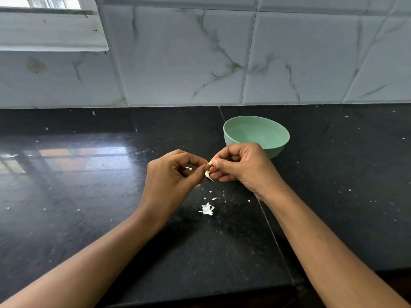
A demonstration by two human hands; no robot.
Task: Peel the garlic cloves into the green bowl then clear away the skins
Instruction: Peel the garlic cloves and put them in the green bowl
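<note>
From the head view, both hands meet over the dark tabletop (89, 196) at the middle of the frame. Between their fingertips is a pale garlic clove (208, 174), its long axis running roughly twelve to six o'clock with the pointed end hanging down. The left hand (173, 172) is curled, thumb and forefinger pinching the clove from nine o'clock. A few small pale bits show inside its palm, too small to tell whether they are cloves or skin. The right hand (240, 167) is also curled and nips the clove's upper end from three o'clock, probably working on the skin. The green bowl (255, 130) sits at one o'clock from the clove, just behind the right hand, which is the nearer one for the drop. No cloves show in the visible part of the bowl. A small heap of skins (207, 208) lies at six o'clock, near the hands.
</note>
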